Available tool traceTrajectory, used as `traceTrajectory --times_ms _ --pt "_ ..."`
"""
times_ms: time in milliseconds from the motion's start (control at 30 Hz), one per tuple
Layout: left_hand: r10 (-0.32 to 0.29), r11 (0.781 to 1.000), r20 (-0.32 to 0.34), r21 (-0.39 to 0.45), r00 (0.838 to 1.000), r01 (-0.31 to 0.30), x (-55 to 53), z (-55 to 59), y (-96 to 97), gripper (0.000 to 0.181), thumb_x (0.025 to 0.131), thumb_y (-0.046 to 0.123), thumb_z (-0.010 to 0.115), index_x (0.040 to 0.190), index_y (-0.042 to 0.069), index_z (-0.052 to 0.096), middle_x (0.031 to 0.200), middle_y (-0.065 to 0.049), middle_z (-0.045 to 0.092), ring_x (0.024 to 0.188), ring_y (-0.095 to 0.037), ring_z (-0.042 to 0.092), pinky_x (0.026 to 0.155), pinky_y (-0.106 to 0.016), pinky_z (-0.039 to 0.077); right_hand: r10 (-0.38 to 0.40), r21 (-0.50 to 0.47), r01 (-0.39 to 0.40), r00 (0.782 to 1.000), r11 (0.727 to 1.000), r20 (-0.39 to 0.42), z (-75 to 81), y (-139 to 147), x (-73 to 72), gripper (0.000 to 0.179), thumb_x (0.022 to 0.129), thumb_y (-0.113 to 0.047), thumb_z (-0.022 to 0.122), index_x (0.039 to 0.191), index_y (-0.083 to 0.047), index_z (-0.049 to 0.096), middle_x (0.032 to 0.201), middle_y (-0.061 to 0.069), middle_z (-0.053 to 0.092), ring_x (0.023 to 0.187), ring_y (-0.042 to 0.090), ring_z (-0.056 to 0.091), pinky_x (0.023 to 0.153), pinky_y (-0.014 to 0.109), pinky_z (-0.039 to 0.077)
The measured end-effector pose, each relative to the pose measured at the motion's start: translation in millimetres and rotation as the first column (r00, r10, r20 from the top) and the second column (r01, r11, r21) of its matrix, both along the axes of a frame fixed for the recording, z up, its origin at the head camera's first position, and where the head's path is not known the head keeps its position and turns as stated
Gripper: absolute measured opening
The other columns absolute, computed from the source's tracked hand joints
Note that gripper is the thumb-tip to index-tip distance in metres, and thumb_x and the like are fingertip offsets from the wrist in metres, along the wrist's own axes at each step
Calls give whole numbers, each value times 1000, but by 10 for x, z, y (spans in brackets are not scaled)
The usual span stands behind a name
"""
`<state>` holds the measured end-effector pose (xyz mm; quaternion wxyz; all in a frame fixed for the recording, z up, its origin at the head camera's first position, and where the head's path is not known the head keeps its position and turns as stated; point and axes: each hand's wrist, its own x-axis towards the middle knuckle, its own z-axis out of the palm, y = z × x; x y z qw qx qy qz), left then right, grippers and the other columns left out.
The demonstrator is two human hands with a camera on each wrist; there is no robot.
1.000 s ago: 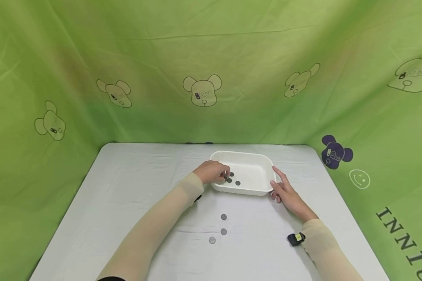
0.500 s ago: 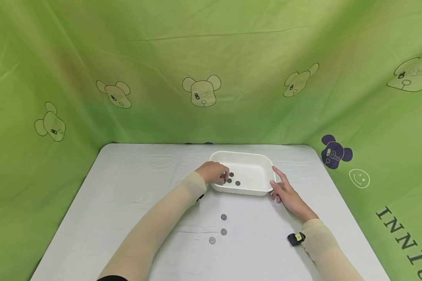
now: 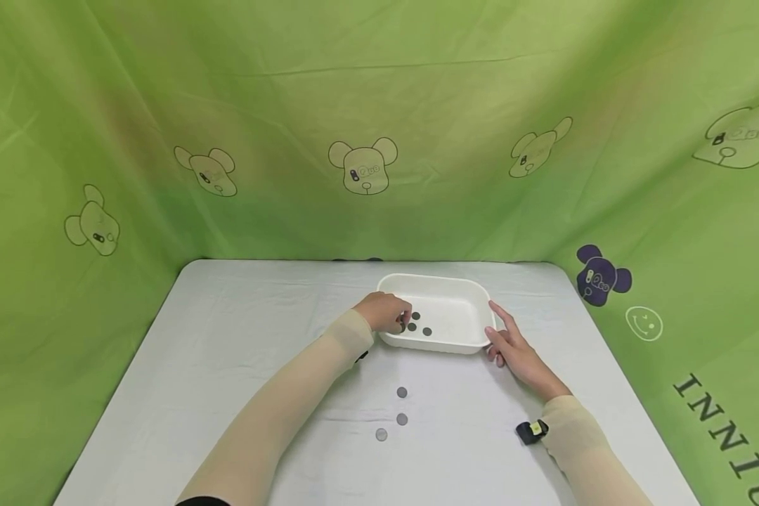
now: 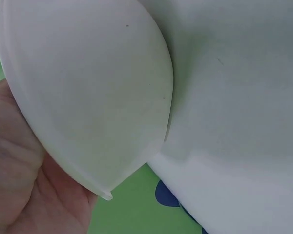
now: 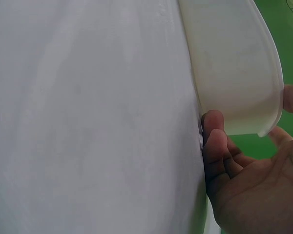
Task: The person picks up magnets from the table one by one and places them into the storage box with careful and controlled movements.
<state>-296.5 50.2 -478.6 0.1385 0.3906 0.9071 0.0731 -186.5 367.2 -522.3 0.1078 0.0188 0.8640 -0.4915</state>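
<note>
In the head view, a white rectangular tray point(image 3: 458, 316) stands near the back of the table. My left hand point(image 3: 381, 312) reaches over its left rim, with thumb and fingertips pinching a small dark round coin point(image 3: 403, 327) low inside. Beside those fingertips lie three more coins point(image 3: 426, 332) on the tray's floor. My right hand point(image 3: 519, 355) holds the tray's right end, thumb at the rim and some fingers curled low against the outer wall. Only the tray's outside point(image 4: 88, 87) and part of the palm appear in the left wrist view; the fingertips are hidden there.
Three loose coins point(image 3: 402, 419) lie on the white table point(image 3: 316, 450) in front of the tray. Green cloth point(image 3: 291, 91) printed with bear heads hangs behind and at both sides.
My left hand's fingertips have shifted slightly left and down within the tray, drawing in around a coin. The right hand and the tray stay in place.
</note>
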Motion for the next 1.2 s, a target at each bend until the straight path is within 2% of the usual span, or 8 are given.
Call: traceTrajectory --times_ms 233,400,567,733,833,967,1100,1200 --pt "1 1000 -18 -6 1000 -1 17 8 4 8 99 15 75 107 17 76 81 10 63 77 -10 53 79 -29 45 2 -10 -2 1000 1000 -1 -27 13 -14 72 117 -44 44 174 -31 1 94 14 63 75 19 56 67 28 50" --pt "-4 1000 -6 11 1000 4 2 -3 -10 3 103 18 74 106 18 73 86 9 64 81 -9 55 79 -28 47 3 -17 -3 1000 1000 -4 -66 26 -31 72 117 -43 44 174 -30 2 94 13 63 75 19 56 67 28 50" --pt "-13 996 -24 87 1000 15 -26 -25 -46 6 105 19 70 110 19 74 98 8 70 93 -10 61 86 -28 52 1 -7 -1 1000 1000 1 -73 32 -38 71 117 -41 43 174 -31 1 96 14 63 76 19 57 67 28 51" --pt "-5 982 -102 190 995 25 -35 -30 -123 14 107 24 69 118 20 75 116 6 71 113 -14 62 103 -32 50 4 0 -4 1000 1000 5 -78 45 -49 71 118 -40 42 174 -30 0 96 15 63 77 20 57 68 29 51" --pt "32 964 -125 264 992 2 -16 2 -191 17 108 26 68 122 21 74 128 4 68 123 -18 60 113 -36 45 18 4 -18 1000 1000 3 -56 45 -47 70 118 -38 40 174 -26 -1 95 16 63 76 21 57 67 29 51" --pt "112 932 -121 358 986 -62 18 57 -295 19 109 29 67 126 22 72 139 1 63 136 -21 55 121 -41 40 19 2 -19 1000 1000 -3 -39 43 -44 70 118 -38 40 174 -26 -1 94 16 62 75 21 57 67 28 51" --pt "193 903 -116 410 974 -130 48 72 -403 23 108 31 68 129 23 70 143 -1 60 139 -23 53 119 -44 42 13 -6 -13 1000 1000 -9 -30 33 -35 71 118 -41 42 174 -30 1 94 15 62 75 19 56 67 28 51" --pt "251 880 -67 432 966 -199 67 43 -478 30 107 33 69 135 23 68 148 -4 57 138 -26 54 115 -46 46 13 -10 -14 1000 1000 -9 -23 25 -29 71 117 -41 43 174 -30 1 94 15 62 75 19 56 67 28 50"
